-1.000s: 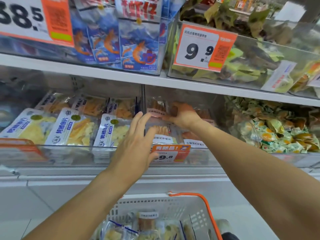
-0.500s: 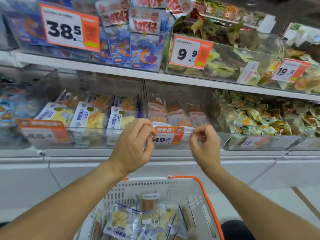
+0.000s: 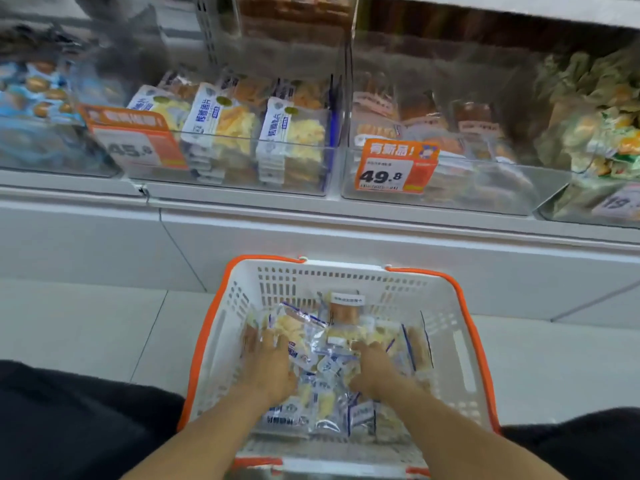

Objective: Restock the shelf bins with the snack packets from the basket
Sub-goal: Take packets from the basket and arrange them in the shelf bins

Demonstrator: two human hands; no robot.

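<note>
A white basket (image 3: 277, 284) with orange rim stands on the floor below the shelf. It holds several clear snack packets (image 3: 323, 370) with blue-white labels and yellow pieces, plus one brownish packet (image 3: 344, 311) at the back. My left hand (image 3: 268, 367) lies on the packets at the basket's left, fingers spread forward. My right hand (image 3: 375, 372) reaches into the pile at the right, its fingertips buried among packets. Above, a clear bin (image 3: 242, 183) holds rows of the same yellow packets. The bin (image 3: 450, 195) to its right holds brown-orange packets.
Orange price tags, 45.8 (image 3: 135, 143) and 49.8 (image 3: 394, 166), hang on the bin fronts. Further bins with blue packets (image 3: 31, 98) at left and green-yellow sweets (image 3: 595, 133) at right. A white shelf base (image 3: 346, 244) runs behind the basket. My dark-clad knees flank it.
Both hands dropped from the shelf bin's front edge down into the basket. The view tilted downward, so the upper shelf is out of sight.
</note>
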